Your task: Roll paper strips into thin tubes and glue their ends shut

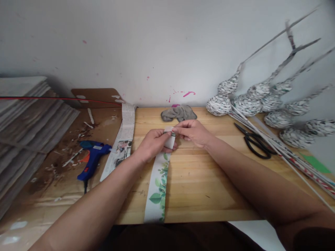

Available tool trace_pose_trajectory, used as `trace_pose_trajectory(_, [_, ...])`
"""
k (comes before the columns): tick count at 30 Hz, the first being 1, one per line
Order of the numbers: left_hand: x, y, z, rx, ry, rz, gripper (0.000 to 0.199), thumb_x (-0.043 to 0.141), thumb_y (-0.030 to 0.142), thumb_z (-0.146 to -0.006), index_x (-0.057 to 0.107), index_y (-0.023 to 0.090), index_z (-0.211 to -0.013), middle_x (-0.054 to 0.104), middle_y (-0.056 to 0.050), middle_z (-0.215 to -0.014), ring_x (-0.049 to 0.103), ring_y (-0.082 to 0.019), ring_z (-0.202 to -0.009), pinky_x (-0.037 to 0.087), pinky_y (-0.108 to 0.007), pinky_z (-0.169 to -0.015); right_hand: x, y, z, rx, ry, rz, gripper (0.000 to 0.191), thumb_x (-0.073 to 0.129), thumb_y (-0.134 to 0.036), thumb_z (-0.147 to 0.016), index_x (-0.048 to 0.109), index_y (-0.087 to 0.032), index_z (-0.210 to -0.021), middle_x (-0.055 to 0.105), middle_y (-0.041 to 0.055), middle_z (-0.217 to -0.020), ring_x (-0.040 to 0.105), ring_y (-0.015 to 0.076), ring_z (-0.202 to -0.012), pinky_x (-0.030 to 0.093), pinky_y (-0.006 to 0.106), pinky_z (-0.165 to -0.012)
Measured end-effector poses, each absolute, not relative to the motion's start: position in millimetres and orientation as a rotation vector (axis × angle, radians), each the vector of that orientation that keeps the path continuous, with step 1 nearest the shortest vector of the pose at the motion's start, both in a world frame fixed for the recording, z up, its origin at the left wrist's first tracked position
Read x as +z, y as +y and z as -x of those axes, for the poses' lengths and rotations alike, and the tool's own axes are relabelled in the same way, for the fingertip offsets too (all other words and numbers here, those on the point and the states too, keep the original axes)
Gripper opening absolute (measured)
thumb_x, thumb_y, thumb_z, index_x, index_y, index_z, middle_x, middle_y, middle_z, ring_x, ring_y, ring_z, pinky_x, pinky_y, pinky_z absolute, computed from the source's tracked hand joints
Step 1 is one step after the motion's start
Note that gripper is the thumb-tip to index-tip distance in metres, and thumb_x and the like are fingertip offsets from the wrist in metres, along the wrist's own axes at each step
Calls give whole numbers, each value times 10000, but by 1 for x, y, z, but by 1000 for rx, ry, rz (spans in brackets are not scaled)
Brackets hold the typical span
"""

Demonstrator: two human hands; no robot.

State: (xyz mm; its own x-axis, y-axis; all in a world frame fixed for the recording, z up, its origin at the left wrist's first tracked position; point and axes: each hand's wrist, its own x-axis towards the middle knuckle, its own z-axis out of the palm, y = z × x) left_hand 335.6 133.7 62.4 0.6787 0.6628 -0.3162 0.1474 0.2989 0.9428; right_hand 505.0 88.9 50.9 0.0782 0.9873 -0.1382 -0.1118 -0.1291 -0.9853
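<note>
A long white paper strip (157,188) printed with green leaves runs from the table's front edge up to my hands. Its far end is folded over, with the pale back and a dark printed band showing. My left hand (157,141) is closed on this end, thumb on top and fingers beneath. From the right, my right hand (192,132) pinches the top corner of the fold between thumb and fingertips. The fingertips partly cover the fold.
A blue glue gun (92,160) lies on stained cardboard at left, near newspaper strips (125,129) and a paper stack (23,139). A grey rag (179,113) lies behind my hands. Black scissors (255,141), paper rods (295,160) and several woven gourd shapes (247,104) are at right.
</note>
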Motion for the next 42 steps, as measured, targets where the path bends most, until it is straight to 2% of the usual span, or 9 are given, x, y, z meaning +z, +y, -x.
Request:
trace_pose_trajectory(11, [61,133,-335,406,816,-1270,245,565,329,-854,655,110,-918,713,-95,-707,691,-190,-672,546,-270,-601,53,89,-506,1394,-910,1238,298,784,-363,-648,712,-113,-793,571,-4,-575,459,60,-487,204,165,-356])
trace_pose_trajectory(19, [59,133,-336,413,786,-1251,231,570,312,-851,644,113,-945,710,-84,-723,688,-191,-706,555,-302,-665,53,90,-498,1321,-801,1253,330,839,-390,-563,665,-124,-651,519,-28,-481,389,48,-417,144,181,-345])
trace_pose_trajectory(26, [59,131,-338,374,730,-1216,226,572,272,-855,639,86,-964,713,-102,-742,687,-182,-708,551,-278,-647,54,88,-487,1193,-794,1283,362,834,-421,-572,612,-138,-609,503,-46,-467,374,39,-411,205,191,-365])
trace_pose_trajectory(29, [62,131,-337,372,741,-1208,208,558,244,-864,647,76,-947,714,-111,-729,692,-188,-698,557,-284,-646,55,88,-490,1211,-811,1284,397,809,-467,-602,572,-150,-587,485,-48,-462,368,43,-407,194,192,-359])
trace_pose_trajectory(32, [64,133,-336,408,767,-1167,202,566,241,-860,649,78,-945,715,-117,-719,694,-193,-663,562,-294,-629,58,88,-499,1323,-854,1266,399,761,-515,-654,623,-140,-660,525,-23,-535,402,52,-442,175,187,-355])
trace_pose_trajectory(35, [66,136,-335,420,783,-1138,195,561,230,-862,652,79,-944,717,-124,-718,700,-203,-659,561,-286,-598,59,87,-505,1403,-921,1246,365,780,-461,-650,689,-129,-772,580,1,-625,436,56,-493,190,178,-369])
trace_pose_trajectory(39, [67,137,-335,390,788,-1134,198,538,213,-874,657,71,-942,716,-130,-709,705,-208,-674,565,-287,-607,56,88,-505,1367,-976,1260,333,813,-373,-614,717,-124,-811,576,-6,-591,428,57,-495,196,182,-376])
trace_pose_trajectory(42, [65,136,-335,385,777,-1147,216,543,231,-875,659,68,-956,715,-130,-706,701,-204,-670,563,-291,-616,51,89,-503,1300,-979,1270,306,804,-369,-622,710,-125,-781,578,-6,-580,424,58,-483,201,193,-378])
